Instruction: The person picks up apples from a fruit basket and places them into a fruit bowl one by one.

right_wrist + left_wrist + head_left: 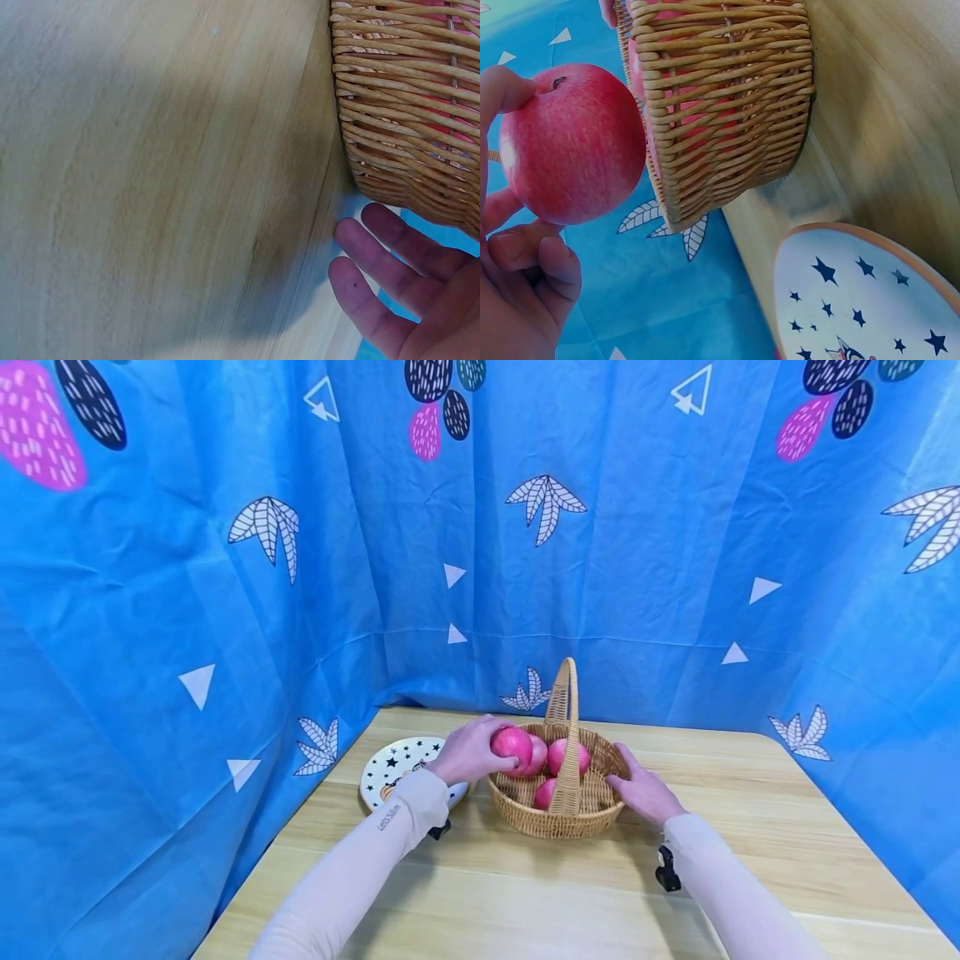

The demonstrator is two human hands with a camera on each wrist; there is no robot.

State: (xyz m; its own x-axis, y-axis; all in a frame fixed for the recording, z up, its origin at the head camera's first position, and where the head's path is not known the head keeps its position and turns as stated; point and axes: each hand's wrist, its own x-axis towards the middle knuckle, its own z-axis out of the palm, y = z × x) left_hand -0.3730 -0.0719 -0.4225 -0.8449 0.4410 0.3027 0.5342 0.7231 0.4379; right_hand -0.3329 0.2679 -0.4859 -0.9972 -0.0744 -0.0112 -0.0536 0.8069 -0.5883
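My left hand [471,750] grips a red apple [577,142] between thumb and fingers, over the left rim of a wicker basket [536,820]. In the left wrist view the fruit's stem end shows, and it sits beside the basket's rim. Inside the basket lie more red apples [567,757], partly hidden by the handle and the held one. My right hand [647,792] holds the basket's right rim, thumb over the edge. In the right wrist view several of its fingers [382,259] extend along the outer wall; the thumb is out of sight there.
A white plate [855,292] with dark stars and an orange-brown rim lies left of the basket, partly covered by my left arm. The basket's tall arched handle [567,727] rises over the apples. Blue patterned curtains [637,568] enclose the wooden table [525,893] behind and at the sides.
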